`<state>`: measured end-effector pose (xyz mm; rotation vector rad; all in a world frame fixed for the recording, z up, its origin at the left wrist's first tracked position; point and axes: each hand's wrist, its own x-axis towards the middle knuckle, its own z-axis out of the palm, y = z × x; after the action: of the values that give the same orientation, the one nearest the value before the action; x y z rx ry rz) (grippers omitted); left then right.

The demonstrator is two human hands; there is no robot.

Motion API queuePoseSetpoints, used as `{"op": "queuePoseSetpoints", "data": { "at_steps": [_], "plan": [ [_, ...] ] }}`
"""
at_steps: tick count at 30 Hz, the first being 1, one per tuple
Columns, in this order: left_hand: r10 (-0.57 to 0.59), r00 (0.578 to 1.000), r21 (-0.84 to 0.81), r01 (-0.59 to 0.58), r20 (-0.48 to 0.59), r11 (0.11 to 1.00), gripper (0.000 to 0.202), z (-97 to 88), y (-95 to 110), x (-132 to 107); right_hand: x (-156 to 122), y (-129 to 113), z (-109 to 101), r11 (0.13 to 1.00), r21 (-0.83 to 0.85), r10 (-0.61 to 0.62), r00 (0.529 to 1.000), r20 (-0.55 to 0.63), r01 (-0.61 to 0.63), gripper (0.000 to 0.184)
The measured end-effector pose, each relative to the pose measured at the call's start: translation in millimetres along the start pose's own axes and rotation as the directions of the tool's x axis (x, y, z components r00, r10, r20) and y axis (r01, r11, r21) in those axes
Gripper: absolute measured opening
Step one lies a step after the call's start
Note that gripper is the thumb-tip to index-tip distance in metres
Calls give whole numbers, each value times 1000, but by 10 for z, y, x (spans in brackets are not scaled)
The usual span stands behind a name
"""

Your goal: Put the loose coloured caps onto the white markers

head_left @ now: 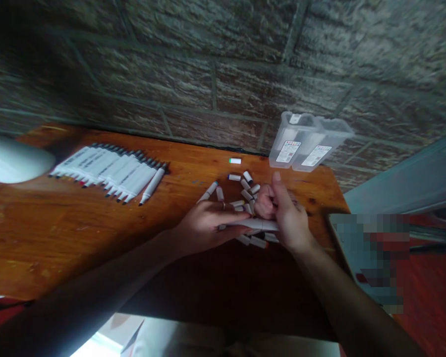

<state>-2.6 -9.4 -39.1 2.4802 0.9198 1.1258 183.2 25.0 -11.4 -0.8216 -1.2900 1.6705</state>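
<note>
Roughly halfway, I judge: a row of markers (111,171) lies lined up, while my left hand (204,226) and right hand (290,220) grip one marker (255,224) amid scattered caps (246,193).

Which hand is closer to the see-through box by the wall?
Right. The right hand, gripping a marker, lies just in front of the see-through box, thumb raised toward it. The left hand sits farther off, down and to the left of it.
</note>
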Motion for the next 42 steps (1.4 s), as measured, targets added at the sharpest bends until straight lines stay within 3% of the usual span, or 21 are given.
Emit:
{"op": "queuePoseSetpoints", "data": {
  "at_steps": [7,12,16,19,22,28,36,42],
  "plan": [
    [47,999,70,-47,2,996,22,6,-10,-11,19,55,14,999,-29,-35,999,-40,34,65],
    [-128,990,14,127,60,992,21,19,-6,18,56,25,-31,989,-103,-125,962,-242,102,63],
    [-231,972,43,232,-38,972,24,-24,-56,57,84,29,-113,983,-159,-146,916,-373,92,57],
    [-288,947,38,296,-144,954,24,-69,-101,85,92,61,-144,966,-254,-129,935,-331,43,53],
    [-265,948,27,274,-177,961,25,-76,-133,92,86,83,-131,942,-316,-201,942,-270,110,50],
    [-193,942,10,204,-275,979,27,-55,-194,78,72,45,-98,955,-240,-243,928,-281,177,30],
    [-201,961,-58,194,-188,979,31,-21,-210,39,51,55,-85,955,-230,-232,957,-175,189,25],
    [-221,945,40,237,-239,971,26,-20,-266,46,-56,-13,-21,921,-313,-302,931,-204,230,22]
  ]
}}
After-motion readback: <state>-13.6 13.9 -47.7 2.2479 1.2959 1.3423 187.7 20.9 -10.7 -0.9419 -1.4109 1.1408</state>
